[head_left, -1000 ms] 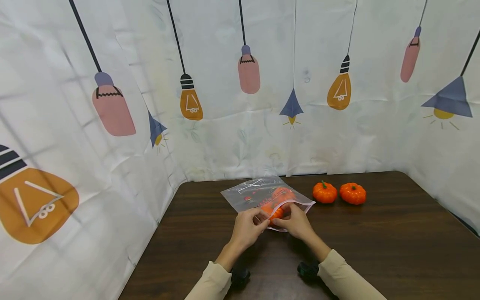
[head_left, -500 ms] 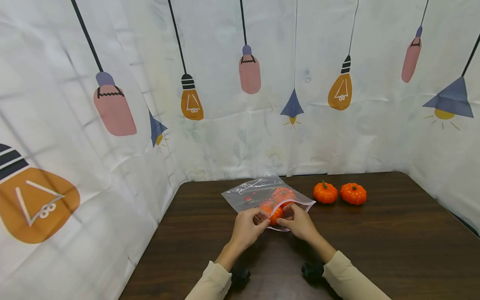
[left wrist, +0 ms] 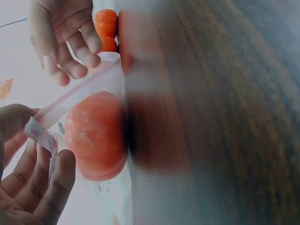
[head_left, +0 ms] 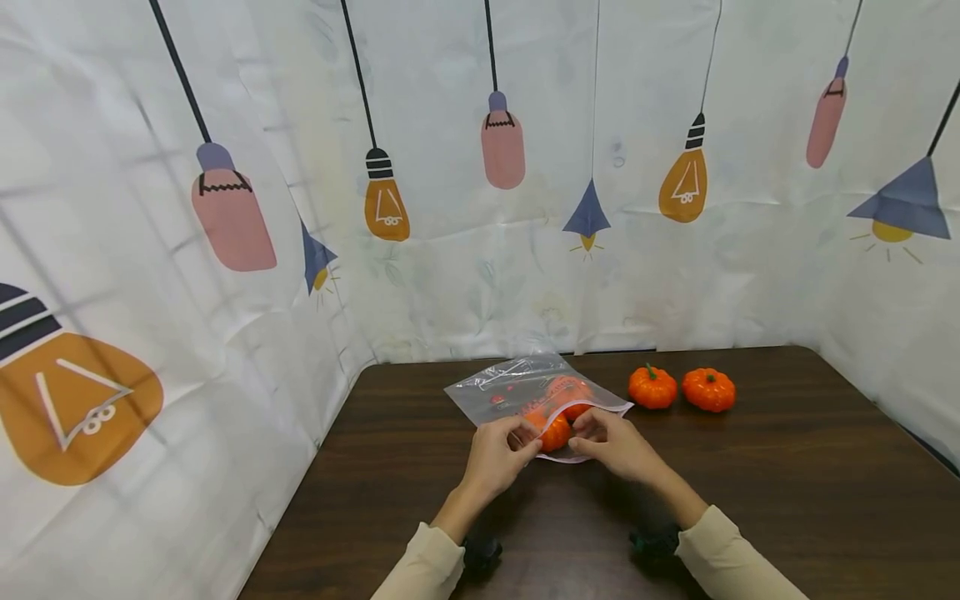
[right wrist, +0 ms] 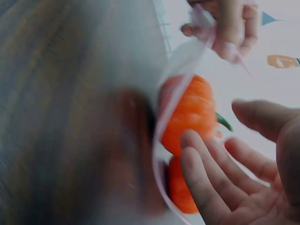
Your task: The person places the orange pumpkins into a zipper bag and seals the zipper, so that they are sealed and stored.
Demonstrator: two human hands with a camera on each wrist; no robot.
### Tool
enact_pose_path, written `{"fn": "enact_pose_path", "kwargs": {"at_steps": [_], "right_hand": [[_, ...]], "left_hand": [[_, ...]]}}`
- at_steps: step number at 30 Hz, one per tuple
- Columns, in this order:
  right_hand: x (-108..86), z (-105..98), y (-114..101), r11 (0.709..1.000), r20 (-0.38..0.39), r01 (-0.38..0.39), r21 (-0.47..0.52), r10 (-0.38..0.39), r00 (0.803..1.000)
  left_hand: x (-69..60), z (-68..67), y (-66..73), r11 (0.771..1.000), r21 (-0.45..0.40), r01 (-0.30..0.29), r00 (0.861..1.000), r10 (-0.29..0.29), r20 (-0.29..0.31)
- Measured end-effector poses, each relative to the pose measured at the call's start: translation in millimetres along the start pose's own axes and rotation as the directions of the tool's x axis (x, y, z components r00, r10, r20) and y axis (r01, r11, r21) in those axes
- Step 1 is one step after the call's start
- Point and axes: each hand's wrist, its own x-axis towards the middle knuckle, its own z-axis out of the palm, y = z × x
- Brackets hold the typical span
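A clear zip bag (head_left: pixel 495 392) with red print lies on the table, its pink-edged mouth toward me. Inside it are orange mini pumpkins: one with a green stem (right wrist: pixel 194 110) by the opening, another pumpkin (right wrist: pixel 182 190) beside it. My left hand (head_left: pixel 497 454) pinches the bag's edge at the left of the mouth. At the right side of the mouth is my right hand (head_left: pixel 611 446), its fingers loosely bent and thumb apart, with nothing between them in the right wrist view. In that view, its fingertips overlap the pumpkins; contact cannot be told.
Two more orange mini pumpkins, a stemmed pumpkin (head_left: pixel 652 387) and a second pumpkin (head_left: pixel 708 390), sit on the dark wooden table (head_left: pixel 780 483) right of the bag. A white curtain (head_left: pixel 465 275) printed with lamps hangs behind and to the left.
My right hand has drawn back to the right, off the pumpkin at the bag's mouth, which now shows more. The left hand keeps its pinch on the bag.
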Motion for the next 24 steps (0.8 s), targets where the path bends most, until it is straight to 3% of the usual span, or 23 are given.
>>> {"fn": "enact_pose_path", "kwargs": {"at_steps": [6,11,24], "right_hand": [[-1.5,-24,-7,0.995,0.096,0.065,0.076,-0.073,0.993],[-0.7,-45,-8,0.989,0.112,0.068,0.128,-0.082,0.99],[-2.8,-84,1,0.987,-0.038,0.053,0.149,-0.047,0.998]], "left_hand": [[0.0,-0.6,0.8,1.0,0.005,0.011,1.0,-0.011,0.0],[-0.2,-0.9,1.3,1.0,0.007,0.009,1.0,-0.009,0.003],[-0.9,-0.4,-0.1,1.0,-0.005,-0.002,1.0,0.002,0.009]]}}
